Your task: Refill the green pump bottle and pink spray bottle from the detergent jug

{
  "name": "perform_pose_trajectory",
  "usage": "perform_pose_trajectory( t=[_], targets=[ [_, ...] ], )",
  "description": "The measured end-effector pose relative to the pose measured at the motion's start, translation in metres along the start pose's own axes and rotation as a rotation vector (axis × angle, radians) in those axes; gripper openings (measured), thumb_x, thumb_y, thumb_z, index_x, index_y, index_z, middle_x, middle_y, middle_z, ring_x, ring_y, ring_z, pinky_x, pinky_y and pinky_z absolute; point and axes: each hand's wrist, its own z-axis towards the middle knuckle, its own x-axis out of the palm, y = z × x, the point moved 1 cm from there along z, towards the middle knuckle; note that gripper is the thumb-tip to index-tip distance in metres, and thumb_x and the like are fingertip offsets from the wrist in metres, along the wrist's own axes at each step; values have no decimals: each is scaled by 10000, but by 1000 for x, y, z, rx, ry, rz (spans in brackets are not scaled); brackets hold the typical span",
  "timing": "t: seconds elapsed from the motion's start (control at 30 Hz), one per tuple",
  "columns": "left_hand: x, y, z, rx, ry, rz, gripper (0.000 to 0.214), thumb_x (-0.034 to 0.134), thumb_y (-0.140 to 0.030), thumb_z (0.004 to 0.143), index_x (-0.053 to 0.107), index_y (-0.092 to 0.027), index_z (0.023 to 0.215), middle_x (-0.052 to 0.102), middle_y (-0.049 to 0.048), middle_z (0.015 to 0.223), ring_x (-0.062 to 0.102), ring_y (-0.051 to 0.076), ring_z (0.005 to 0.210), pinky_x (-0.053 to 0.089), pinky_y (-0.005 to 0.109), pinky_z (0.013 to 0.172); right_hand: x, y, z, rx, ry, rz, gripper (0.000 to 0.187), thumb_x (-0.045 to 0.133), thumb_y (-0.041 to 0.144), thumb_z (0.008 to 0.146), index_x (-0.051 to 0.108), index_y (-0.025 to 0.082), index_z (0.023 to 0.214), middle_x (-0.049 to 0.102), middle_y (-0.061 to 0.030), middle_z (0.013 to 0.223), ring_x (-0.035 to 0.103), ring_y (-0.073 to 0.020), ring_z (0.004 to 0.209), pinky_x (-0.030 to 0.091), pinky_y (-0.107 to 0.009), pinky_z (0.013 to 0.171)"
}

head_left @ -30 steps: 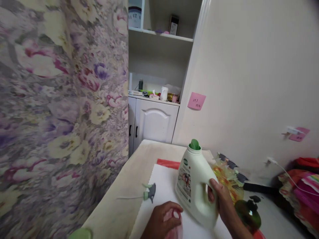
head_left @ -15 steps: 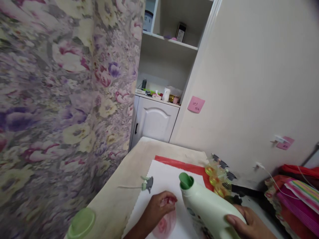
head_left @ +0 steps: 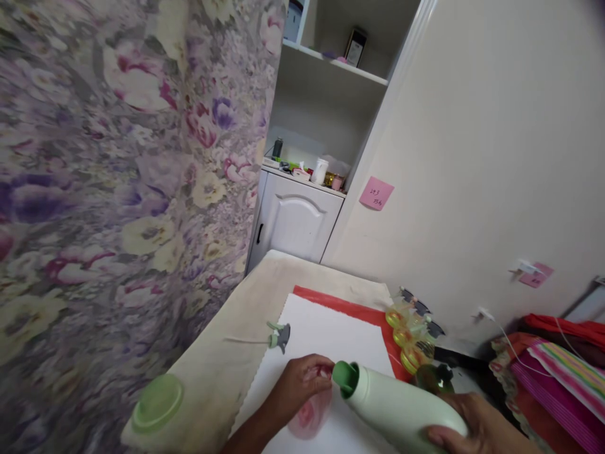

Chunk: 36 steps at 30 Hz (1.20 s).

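My left hand (head_left: pixel 297 386) is closed around the neck of a translucent pink bottle (head_left: pixel 309 417) standing on white paper. In my right hand (head_left: pixel 479 424) is a pale green detergent bottle (head_left: pixel 399 405), gripped near its base and tilted to the left. Its dark green pour spout (head_left: pixel 346 378) is beside the pink bottle's mouth, close to my left fingers. Whether any liquid is flowing, I cannot tell. A grey and green spray head (head_left: pixel 281 338) with a thin tube lies left of my left hand. Farther left sits a light green cap (head_left: pixel 158 403).
Several yellow-tinted spray bottles (head_left: pixel 410 334) stand along the table's right edge. The white paper (head_left: pixel 331 321) lies over a red sheet (head_left: pixel 340 302). A floral curtain (head_left: pixel 142 189) hangs at the left, and a white cabinet (head_left: pixel 295 217) stands beyond the table.
My right hand has tipped the detergent bottle further over, bringing its spout down and left to the pink bottle's mouth. My left hand keeps its hold. The view has shifted slightly.
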Motion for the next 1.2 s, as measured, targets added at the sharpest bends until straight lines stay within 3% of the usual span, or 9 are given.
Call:
perform_pose_trajectory(
  t=[0.1,0.3,0.6,0.87,1.2],
  targets=[
    [0,1,0,0,4,-25,226,723,-225,697,730,-183,918,731,21,873,640,202,863,462,268,789,-2,1,3,-1,-55,-135,518,518,655,750,666,166,837,712,-74,789,617,-216,702,417,-244,574],
    [-1,-2,-2,16,3,-21,192,728,-196,684,738,-183,875,717,2,811,627,183,810,446,249,747,-5,7,9,-14,-45,-273,456,513,617,770,669,190,802,721,-52,730,627,-197,636,363,-248,517],
    [-2,-8,-4,9,-1,-5,185,710,-195,687,736,-182,869,710,2,803,619,180,794,444,256,742,-13,24,10,-16,-37,-340,441,526,628,770,652,206,792,727,-49,742,656,-208,651,375,-247,534],
    [2,-11,-6,-8,-4,-11,206,687,-187,696,745,-182,894,728,13,814,630,196,808,460,271,747,-20,23,14,-49,-54,-401,523,490,703,763,670,213,798,726,-62,729,645,-216,614,377,-272,522],
    [5,-10,-3,5,-20,31,202,703,-220,714,753,-176,904,747,28,855,650,205,837,467,263,761,-26,29,15,-64,-74,-512,483,518,670,764,673,213,766,734,-86,716,667,-247,617,353,-286,520]
  ],
)
